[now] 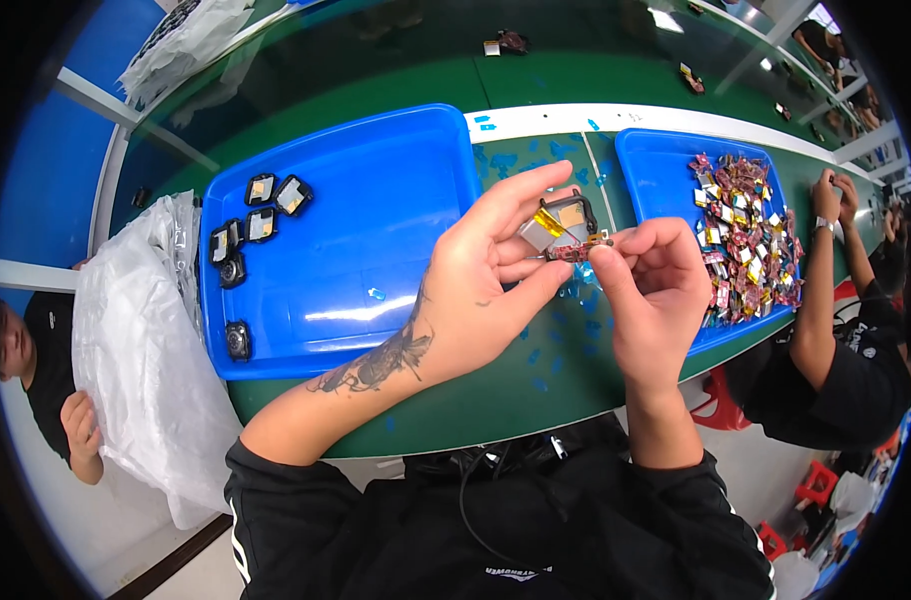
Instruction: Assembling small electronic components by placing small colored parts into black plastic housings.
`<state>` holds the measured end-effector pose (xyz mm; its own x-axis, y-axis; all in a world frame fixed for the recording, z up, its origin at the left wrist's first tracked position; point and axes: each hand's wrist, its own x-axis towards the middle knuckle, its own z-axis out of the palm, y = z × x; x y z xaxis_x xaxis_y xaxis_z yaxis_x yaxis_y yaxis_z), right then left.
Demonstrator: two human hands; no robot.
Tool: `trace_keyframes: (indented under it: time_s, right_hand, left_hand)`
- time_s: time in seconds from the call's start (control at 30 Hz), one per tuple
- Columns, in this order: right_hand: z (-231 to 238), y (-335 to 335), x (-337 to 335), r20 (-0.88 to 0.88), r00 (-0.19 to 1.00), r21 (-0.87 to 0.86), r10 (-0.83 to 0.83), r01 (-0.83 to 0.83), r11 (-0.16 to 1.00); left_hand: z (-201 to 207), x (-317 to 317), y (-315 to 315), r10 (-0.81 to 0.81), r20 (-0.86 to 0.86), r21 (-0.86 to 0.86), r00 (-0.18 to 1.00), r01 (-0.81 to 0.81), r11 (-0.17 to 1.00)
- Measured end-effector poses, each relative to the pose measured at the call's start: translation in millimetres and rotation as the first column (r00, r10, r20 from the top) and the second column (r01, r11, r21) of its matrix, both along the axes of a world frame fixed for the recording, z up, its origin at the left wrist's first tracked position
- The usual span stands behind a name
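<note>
In front of me, between two blue trays, my left hand (481, 275) is closed around a small black housing (588, 208). A silver battery (542, 232) with yellow tape lies at the housing, joined by thin wires to a small reddish circuit board (573, 254). My right hand (661, 290) pinches the right end of that board between thumb and index finger. My left thumb is close to the board's left end. Fingers hide part of the housing and the board.
The left blue tray (376, 240) has several black housings (261, 224). A heap of boards with batteries (741, 235) fills the right tray (646, 180). Blue film scraps (506, 160) litter the green table (456, 420). A plastic bag (141, 350) hangs at left; people sit or stand on both sides.
</note>
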<state>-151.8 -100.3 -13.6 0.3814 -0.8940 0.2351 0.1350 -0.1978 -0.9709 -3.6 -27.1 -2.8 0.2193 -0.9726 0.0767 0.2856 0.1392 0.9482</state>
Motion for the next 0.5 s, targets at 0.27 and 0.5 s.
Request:
trace_keyframes:
  time_s: [0.27,0.5]
  right_hand:
    - [-2.6,3.1,4.2,0.061,0.998,-0.032,-0.019,0.021,0.999]
    - [-3.8,0.1,0.4,-0.082,0.996,-0.15,-0.035,0.023,0.988]
  left_hand:
    - [-8.9,-0.6,1.2,0.025,0.036,-0.075,0.999,-0.022,0.997]
    - [-7.5,-1.4,0.9,0.029,0.039,-0.097,0.999,-0.025,0.995]
